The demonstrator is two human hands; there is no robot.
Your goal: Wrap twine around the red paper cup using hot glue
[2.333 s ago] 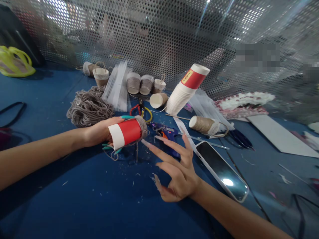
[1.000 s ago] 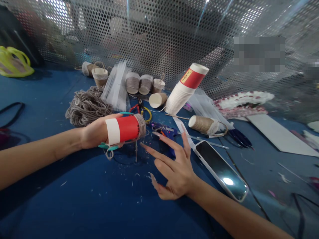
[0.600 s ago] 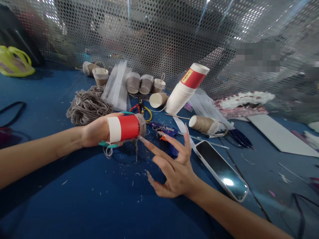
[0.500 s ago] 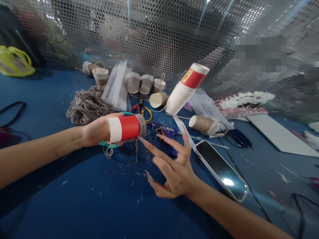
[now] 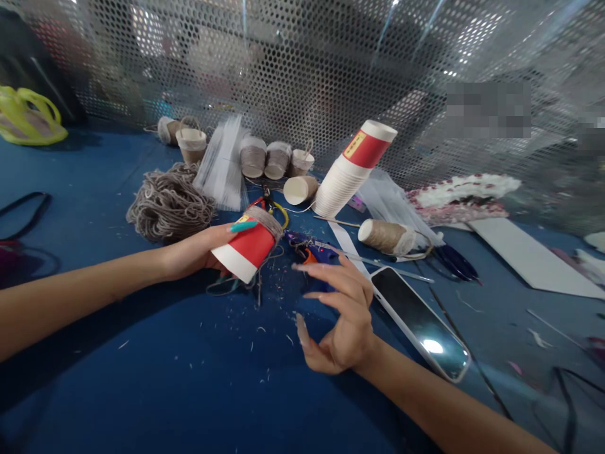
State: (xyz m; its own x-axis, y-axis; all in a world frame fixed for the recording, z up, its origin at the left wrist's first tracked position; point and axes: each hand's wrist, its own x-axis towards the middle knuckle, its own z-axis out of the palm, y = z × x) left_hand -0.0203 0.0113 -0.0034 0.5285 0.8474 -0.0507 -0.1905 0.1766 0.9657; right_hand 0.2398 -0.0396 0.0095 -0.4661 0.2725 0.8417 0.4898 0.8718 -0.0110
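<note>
Left hand [image 5: 196, 251] grips the tilted cup [image 5: 246, 246]; right hand [image 5: 341, 315] hovers beside.

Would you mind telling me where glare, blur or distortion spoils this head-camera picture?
Head view: a bright glare spot sits on the phone screen; the mesh behind glitters with highlights and bows at the edges from the wide lens; a pixelated patch hides part of it; the far right edge is smeared; the cup in the left hand is sharp.
</note>
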